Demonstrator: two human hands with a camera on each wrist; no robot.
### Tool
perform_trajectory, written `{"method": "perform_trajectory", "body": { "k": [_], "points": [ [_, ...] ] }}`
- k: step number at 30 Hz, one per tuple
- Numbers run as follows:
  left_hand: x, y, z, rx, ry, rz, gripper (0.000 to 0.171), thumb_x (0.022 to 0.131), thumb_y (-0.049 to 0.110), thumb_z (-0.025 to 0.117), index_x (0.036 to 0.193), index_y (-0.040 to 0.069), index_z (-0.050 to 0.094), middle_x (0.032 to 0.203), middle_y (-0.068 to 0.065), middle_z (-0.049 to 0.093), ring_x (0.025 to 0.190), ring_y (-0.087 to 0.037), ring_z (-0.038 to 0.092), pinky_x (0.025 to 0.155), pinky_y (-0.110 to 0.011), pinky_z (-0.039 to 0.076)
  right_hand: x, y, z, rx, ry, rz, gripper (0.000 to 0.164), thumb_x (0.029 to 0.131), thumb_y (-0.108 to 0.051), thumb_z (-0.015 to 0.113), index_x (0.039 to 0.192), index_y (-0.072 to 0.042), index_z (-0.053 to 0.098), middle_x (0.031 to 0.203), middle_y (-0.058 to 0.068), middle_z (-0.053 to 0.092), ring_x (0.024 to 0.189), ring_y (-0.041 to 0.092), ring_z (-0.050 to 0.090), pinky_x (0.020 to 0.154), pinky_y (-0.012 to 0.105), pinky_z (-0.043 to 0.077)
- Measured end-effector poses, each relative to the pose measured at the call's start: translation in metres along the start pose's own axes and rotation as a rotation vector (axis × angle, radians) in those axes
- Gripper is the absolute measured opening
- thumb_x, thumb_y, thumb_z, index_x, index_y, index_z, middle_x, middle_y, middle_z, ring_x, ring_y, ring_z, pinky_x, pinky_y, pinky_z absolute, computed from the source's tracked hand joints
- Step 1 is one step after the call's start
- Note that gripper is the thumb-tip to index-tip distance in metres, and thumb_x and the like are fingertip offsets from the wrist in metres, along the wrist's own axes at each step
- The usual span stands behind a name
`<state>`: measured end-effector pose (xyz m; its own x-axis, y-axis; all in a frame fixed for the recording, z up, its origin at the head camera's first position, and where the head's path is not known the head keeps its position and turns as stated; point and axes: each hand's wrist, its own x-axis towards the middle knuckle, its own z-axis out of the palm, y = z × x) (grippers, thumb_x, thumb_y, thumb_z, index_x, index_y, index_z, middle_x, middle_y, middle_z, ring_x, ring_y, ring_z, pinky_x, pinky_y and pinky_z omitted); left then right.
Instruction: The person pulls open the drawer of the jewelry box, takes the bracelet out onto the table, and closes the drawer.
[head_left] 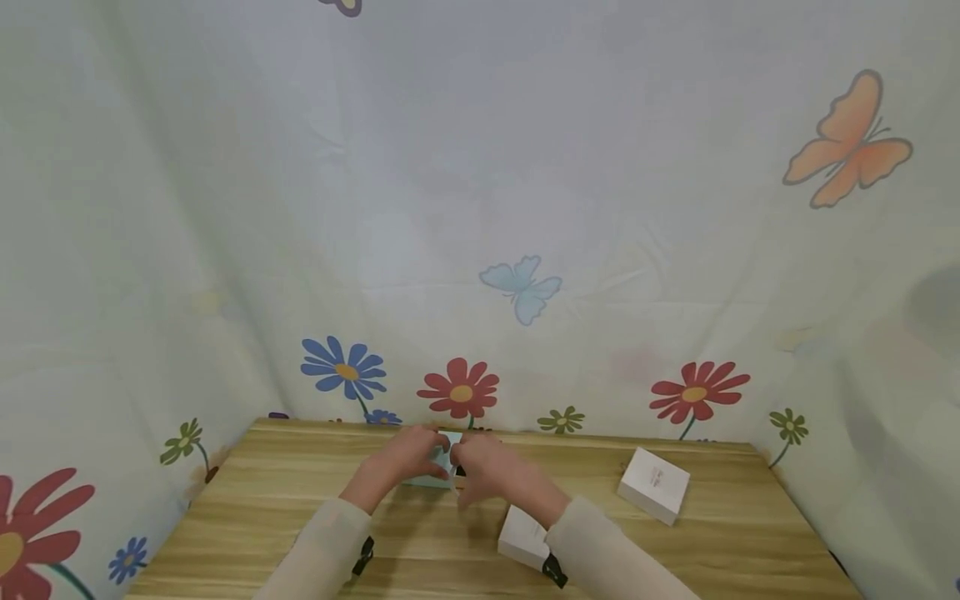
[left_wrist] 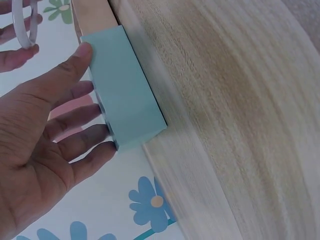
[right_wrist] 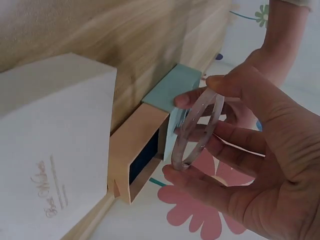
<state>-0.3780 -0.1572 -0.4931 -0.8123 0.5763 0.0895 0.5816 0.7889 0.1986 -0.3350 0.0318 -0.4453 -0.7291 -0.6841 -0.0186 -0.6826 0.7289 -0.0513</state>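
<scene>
A light teal box (left_wrist: 127,90) lies at the table's far edge, its tan inner drawer (right_wrist: 137,135) pulled partway out to the right. Dark blue lining (right_wrist: 145,157) shows inside the drawer. My left hand (head_left: 405,458) holds the teal part, thumb at its near edge and fingers spread along it. A clear, whitish bangle (right_wrist: 182,145) is pinched between the thumb and fingertips of my right hand (right_wrist: 260,145), just above the open drawer. In the head view, my right hand hides much of the drawer.
A white box (head_left: 522,537) stands near my right forearm, partly covered by the sleeve. Farther right lies another white box (head_left: 654,485) with small print on top. Behind the wooden table (head_left: 285,500) hangs a cloth (head_left: 600,350) patterned with flowers and butterflies.
</scene>
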Motion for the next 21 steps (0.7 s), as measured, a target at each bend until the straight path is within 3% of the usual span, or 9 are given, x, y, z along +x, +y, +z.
{"method": "perform_trajectory", "body": {
  "k": [7,10,17,21],
  "points": [
    [0.001,-0.002,0.001,-0.021,-0.011,-0.033,0.036,0.078,0.032,0.089,0.106,0.014,0.076,0.109,-0.009,0.069,0.089,-0.022,0.062,0.089,-0.043,0.054,-0.003,-0.013,0.012,0.056,-0.045,-0.017,0.049,0.073,-0.038,0.092,0.112,-0.016,0.072,0.1,-0.009,0.065,0.088,0.007,0.061,0.089,0.032,0.051],
    [0.0,-0.002,0.001,-0.029,-0.033,-0.064,0.036,0.08,0.029,0.088,0.11,0.013,0.076,0.116,-0.01,0.069,0.095,-0.023,0.064,0.093,-0.045,0.054,-0.002,-0.02,0.02,0.044,-0.038,-0.046,0.05,0.071,-0.04,0.091,0.111,-0.017,0.073,0.098,-0.01,0.066,0.086,0.005,0.061,0.086,0.031,0.051],
    [0.0,-0.001,0.0,-0.014,-0.046,-0.087,0.037,0.082,0.031,0.086,0.113,0.013,0.076,0.113,-0.006,0.068,0.092,-0.019,0.06,0.093,-0.042,0.054,0.001,-0.03,0.042,-0.004,-0.001,-0.129,0.026,0.072,-0.034,0.086,0.083,-0.023,0.065,0.079,-0.016,0.056,0.067,0.0,0.05,0.073,0.026,0.046],
    [-0.001,0.0,-0.002,-0.005,-0.045,-0.088,0.038,0.08,0.029,0.088,0.113,0.013,0.076,0.112,-0.006,0.068,0.092,-0.02,0.059,0.093,-0.042,0.053,0.003,-0.033,0.055,-0.045,0.045,-0.185,0.023,0.072,-0.031,0.083,0.078,-0.025,0.062,0.081,-0.014,0.055,0.07,0.0,0.05,0.073,0.027,0.045]
  ]
}}
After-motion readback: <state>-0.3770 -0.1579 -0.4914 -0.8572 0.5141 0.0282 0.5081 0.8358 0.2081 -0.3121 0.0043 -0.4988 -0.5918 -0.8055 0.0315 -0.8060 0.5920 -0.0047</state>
